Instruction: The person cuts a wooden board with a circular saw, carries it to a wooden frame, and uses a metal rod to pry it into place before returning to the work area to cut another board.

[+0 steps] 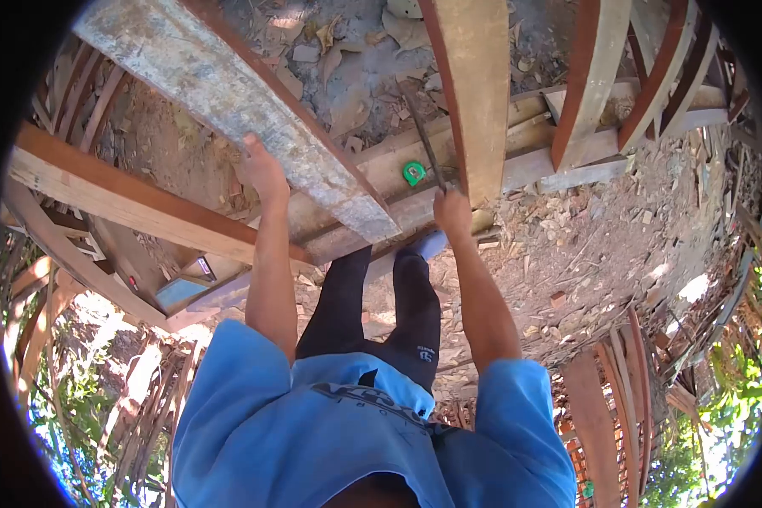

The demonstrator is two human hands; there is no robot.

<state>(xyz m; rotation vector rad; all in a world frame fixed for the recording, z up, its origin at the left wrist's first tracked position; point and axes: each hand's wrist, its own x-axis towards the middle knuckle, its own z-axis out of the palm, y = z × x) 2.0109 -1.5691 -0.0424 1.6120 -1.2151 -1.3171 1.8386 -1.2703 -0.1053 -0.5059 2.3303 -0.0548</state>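
Observation:
My left hand (265, 175) is closed at the near edge of a wide, grey-stained wooden plank (254, 110), its thumb on the upper face. The plank runs slantwise from the upper left down to a beam close to my legs. In my right hand (454, 212) is a long, thin, dark bar-like tool (423, 135), pointing away from me; its exact kind is hard to tell. A green tape measure (413, 173) lies on the wooden beam (372, 165) between my hands. Just beyond my right hand rises a broad upright-looking board (476, 93).
Another thick beam (144, 195) crosses at the left, and several boards (591, 85) lean at the upper right. A blue item (180, 293) lies at the lower left. Wood chips and dry leaves litter the dirt ground (584, 254). More planks (597, 415) stand at the lower right.

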